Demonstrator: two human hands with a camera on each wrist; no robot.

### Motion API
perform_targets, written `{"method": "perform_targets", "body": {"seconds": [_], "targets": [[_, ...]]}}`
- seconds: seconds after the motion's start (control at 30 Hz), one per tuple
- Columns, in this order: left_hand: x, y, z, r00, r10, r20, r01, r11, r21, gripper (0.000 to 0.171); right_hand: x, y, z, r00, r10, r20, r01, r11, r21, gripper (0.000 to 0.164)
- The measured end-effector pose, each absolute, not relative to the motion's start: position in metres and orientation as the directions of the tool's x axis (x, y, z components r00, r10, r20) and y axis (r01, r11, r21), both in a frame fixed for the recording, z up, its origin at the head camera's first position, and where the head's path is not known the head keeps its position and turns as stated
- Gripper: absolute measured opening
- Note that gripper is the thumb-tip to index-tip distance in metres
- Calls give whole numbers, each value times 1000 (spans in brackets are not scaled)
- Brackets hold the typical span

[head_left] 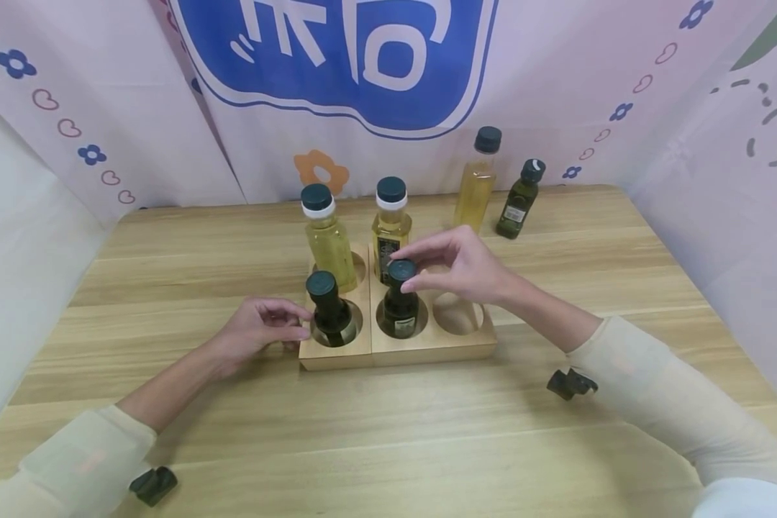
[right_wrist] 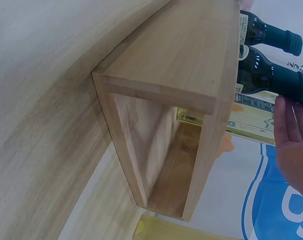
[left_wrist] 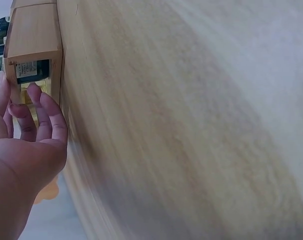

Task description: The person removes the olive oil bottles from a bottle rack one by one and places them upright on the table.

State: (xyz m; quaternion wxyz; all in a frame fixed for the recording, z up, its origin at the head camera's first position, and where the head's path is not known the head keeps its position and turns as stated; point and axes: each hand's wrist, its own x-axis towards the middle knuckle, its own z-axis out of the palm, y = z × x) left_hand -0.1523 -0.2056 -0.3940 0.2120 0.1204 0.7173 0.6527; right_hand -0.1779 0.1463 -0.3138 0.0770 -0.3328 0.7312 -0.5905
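Note:
My right hand [head_left: 469, 270] pinches the cap of a small dark green oil bottle [head_left: 401, 316], which stands in a front hole of the wooden bottle rack [head_left: 401, 352]. At the rack's left edge, my left hand [head_left: 259, 331] rests its thumb and fingertips, the fingers loosely bent. Beside those fingertips a second dark green bottle [head_left: 329, 309] stands in the left front hole. Behind are a clear bottle of yellow oil [head_left: 333, 252] and a labelled yellow oil bottle [head_left: 391, 230], both in the rack. The front right hole [head_left: 458, 314] holds nothing; my right hand partly covers the rack's back right.
Behind the rack on the right stand a tall yellow oil bottle [head_left: 475, 187] and a small dark green bottle [head_left: 518, 201]. A printed cloth [head_left: 265, 151] hangs along the back of the wooden table [head_left: 427, 439]. In the right wrist view, the rack's side [right_wrist: 206, 165] is open.

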Motion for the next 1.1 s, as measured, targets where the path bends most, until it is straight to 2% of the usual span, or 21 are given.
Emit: {"method": "perform_targets", "body": {"seconds": [0.37,0.63,1.1], "targets": [[-151,-206,-390,-878,441,-187,-131,155,979,22,-177,148,-312,-788,-537,300,-389,56,-920,37],[-150,-205,-388,-877,441,-192,-124,179,976,27,-177,151,-307,-808,-511,294,-380,69,-923,37],[-150,-206,-386,-871,462,-169,-102,166,981,26,-178,155,-299,-794,-475,379,-455,52,-889,35]]}}
